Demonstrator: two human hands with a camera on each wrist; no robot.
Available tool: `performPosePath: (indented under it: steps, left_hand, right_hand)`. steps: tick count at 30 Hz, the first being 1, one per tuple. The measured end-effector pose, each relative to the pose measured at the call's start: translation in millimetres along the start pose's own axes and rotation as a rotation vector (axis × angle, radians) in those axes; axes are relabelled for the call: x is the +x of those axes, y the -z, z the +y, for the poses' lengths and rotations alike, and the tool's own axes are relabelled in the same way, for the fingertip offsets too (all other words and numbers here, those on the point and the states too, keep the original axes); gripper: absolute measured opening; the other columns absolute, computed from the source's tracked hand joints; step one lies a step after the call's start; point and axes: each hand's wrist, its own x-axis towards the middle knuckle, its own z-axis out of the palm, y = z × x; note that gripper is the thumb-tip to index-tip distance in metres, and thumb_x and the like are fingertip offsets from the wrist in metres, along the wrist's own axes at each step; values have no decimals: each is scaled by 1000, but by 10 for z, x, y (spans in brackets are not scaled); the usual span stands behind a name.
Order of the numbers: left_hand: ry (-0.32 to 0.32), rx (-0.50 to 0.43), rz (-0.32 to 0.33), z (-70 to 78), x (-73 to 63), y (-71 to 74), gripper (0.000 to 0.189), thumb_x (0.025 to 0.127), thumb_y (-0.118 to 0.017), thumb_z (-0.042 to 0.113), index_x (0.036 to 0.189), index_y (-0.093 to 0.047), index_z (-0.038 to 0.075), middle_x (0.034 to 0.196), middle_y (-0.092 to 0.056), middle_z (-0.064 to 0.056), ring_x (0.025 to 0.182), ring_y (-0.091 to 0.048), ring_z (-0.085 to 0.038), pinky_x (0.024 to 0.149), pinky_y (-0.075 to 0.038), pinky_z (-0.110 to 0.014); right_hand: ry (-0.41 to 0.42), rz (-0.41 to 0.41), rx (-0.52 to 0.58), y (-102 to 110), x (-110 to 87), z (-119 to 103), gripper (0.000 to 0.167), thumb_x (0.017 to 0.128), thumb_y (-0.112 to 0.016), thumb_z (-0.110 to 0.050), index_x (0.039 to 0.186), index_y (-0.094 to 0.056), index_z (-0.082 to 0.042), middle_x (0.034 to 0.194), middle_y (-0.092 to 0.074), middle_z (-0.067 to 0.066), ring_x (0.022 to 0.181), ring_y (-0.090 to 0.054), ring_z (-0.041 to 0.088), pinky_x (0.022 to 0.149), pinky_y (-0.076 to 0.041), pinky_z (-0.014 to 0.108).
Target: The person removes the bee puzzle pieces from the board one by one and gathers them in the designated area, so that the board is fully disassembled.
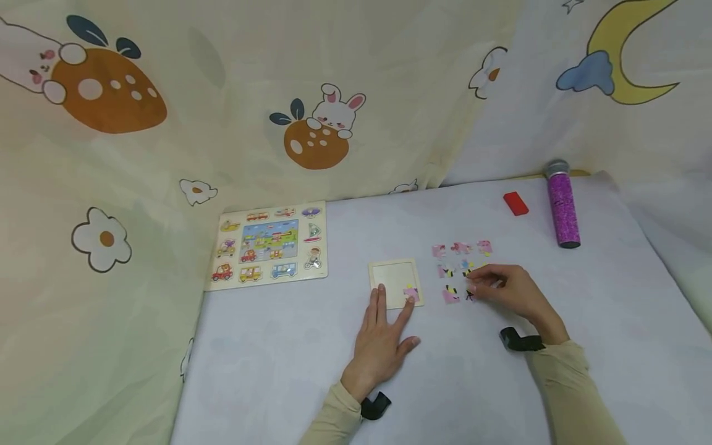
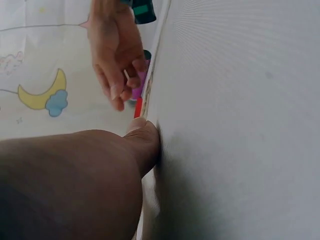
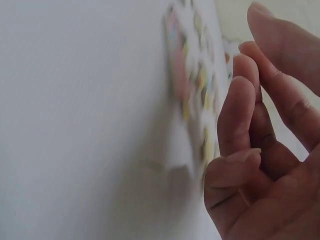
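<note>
A small square wooden puzzle tray (image 1: 389,272) lies on the white tabletop, with one pink and yellow puzzle piece (image 1: 410,290) in its lower right corner. My left hand (image 1: 381,346) rests flat with straight fingers, the fingertips on the tray's near edge and the thumb spread to the right. To the tray's right lie several loose puzzle pieces (image 1: 451,295) in rough rows. Over the right side of these rows hovers my right hand (image 1: 508,293), thumb and forefinger apart and the other fingers loosely bent. In the right wrist view no piece shows between the fingers (image 3: 237,110).
At the back left lies a vehicle picture puzzle board (image 1: 269,247). A red block (image 1: 516,204) and a glittery purple cylinder with a grey top (image 1: 563,207) lie at the back right. A printed cloth (image 1: 389,93) hangs behind the table.
</note>
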Motion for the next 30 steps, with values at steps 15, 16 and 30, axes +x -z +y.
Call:
performPosePath:
  steps: [15, 16, 30]
  left_hand:
    - [33, 23, 4, 11, 17, -13, 98, 103, -57, 61, 166, -22, -6, 175, -9, -30, 165, -10, -42, 129, -31, -49]
    - [34, 20, 4, 11, 16, -10, 98, 103, -57, 61, 166, -23, -6, 175, -9, -30, 165, -10, -42, 129, -31, -49]
    - [38, 2, 16, 2, 2, -23, 96, 103, -58, 61, 166, -25, -3, 175, -11, -28, 165, -10, -40, 129, -29, -49]
  right_hand:
    - [182, -85, -81, -577, 420, -696, 32, 83, -91, -9, 112, -80, -2, 99, -78, 8, 79, -62, 17, 68, -53, 27]
    - [197, -92, -96, -594, 428, -727, 32, 82, -91, -9, 111, -80, -2, 100, -78, 9, 81, -62, 17, 70, -53, 28]
    - [116, -222, -218, -762, 460, -828, 37, 79, -95, -14, 111, -80, -6, 96, -72, 2, 87, -61, 16, 80, -52, 33]
